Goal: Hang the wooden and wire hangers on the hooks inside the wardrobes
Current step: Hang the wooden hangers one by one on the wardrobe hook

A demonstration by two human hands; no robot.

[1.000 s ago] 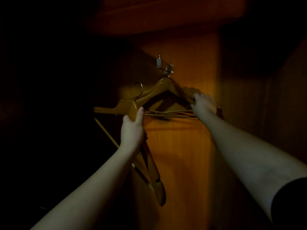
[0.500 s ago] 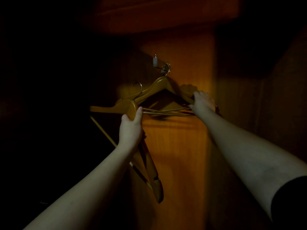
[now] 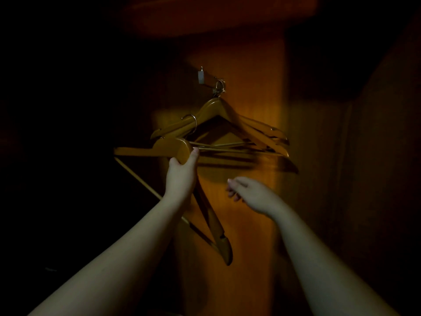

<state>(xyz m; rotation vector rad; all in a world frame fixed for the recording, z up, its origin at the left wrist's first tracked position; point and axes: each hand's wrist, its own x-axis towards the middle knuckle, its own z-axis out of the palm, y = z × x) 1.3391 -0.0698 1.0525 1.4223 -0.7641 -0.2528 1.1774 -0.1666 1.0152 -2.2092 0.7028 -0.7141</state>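
Left hand: left hand (image 3: 181, 173) reaches up and grips the rounded neck of a wooden hanger (image 3: 173, 149), thumb pressed on the right side of the neck, fingers wrapped behind it.
Held hanger: turned on its side, one arm pointing left into the dark, the other arm running down past the wrist to a notched tip low in the frame; its crossbar slants from upper left to lower right behind the forearm; its metal hook (image 3: 192, 123) curls up just above the neck and is on nothing that can be seen.
Right hand: right hand (image 3: 252, 193) floats free below the hung hangers, fingers loosely bent and pointing left, holding nothing and touching nothing; slightly blurred.
Hung hangers: a bunch of wooden hangers (image 3: 230, 115) hangs just above and to the right of the left hand, their arms fanning down to the right; how many there are cannot be told in the dim light; their crossbars lie close to the left thumb.
Wall hook: a small metal wall hook (image 3: 211, 82) with a pale mount carries the hung bunch by its hook loops.
Wardrobe: the wooden back panel (image 3: 239, 213) glows orange in a narrow patch of light behind the hangers; a shelf or top board (image 3: 216, 14) shows dimly overhead.
Surroundings: left and right sides are too dark to make out.
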